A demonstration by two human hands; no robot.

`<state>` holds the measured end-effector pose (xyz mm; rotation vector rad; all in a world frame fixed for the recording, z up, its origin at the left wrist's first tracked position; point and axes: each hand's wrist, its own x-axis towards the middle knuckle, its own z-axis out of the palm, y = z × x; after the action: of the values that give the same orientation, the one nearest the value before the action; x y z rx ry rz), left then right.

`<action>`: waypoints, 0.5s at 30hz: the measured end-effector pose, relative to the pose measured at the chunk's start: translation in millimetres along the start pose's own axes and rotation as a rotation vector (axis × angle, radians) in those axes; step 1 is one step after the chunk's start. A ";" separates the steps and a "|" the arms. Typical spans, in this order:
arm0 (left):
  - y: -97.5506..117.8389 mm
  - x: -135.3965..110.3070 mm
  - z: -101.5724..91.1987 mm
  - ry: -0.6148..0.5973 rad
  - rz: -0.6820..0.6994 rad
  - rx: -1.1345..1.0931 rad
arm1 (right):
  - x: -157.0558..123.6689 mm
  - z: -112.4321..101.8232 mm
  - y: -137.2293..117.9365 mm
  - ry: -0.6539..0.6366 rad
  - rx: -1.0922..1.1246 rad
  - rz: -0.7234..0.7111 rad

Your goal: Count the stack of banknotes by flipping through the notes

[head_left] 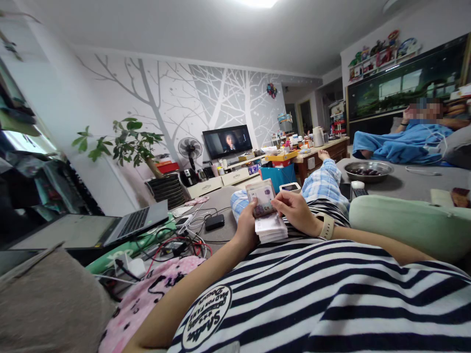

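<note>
A thick stack of banknotes (pixel 263 198), the front one marked with a 5, is gripped along its left side by my left hand (pixel 247 226). Its lower part bends down toward my striped shirt, showing the pale layered edges. At the right edge of the notes is my right hand (pixel 296 208), thumb and forefinger pinched at a note's side; a pale watch band circles that wrist. Just behind the notes lies a white box (pixel 290 188) with a dark picture on top.
An open laptop (pixel 136 221), tangled cables and a black box (pixel 214 222) are at my left. On the right are a green cushion (pixel 405 220), a metal bowl (pixel 369 171) of dark round fruit, and a person under a blue blanket (pixel 397 142). A cluttered table (pixel 322 149) stands ahead.
</note>
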<state>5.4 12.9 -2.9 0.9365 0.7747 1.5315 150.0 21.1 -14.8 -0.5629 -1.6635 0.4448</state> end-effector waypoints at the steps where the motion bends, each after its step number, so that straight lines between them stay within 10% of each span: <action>1: 0.3 -0.9 0.3 -0.008 0.014 0.006 | 1.1 0.2 1.3 0.035 -0.016 0.019; 15: -1.7 -2.9 -0.9 -0.077 0.062 0.076 | 6.3 2.9 12.9 0.075 -0.011 0.108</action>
<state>5.5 10.4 -5.2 1.0783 0.7586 1.5195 147.9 35.3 -17.8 -0.6719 -1.5698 0.4881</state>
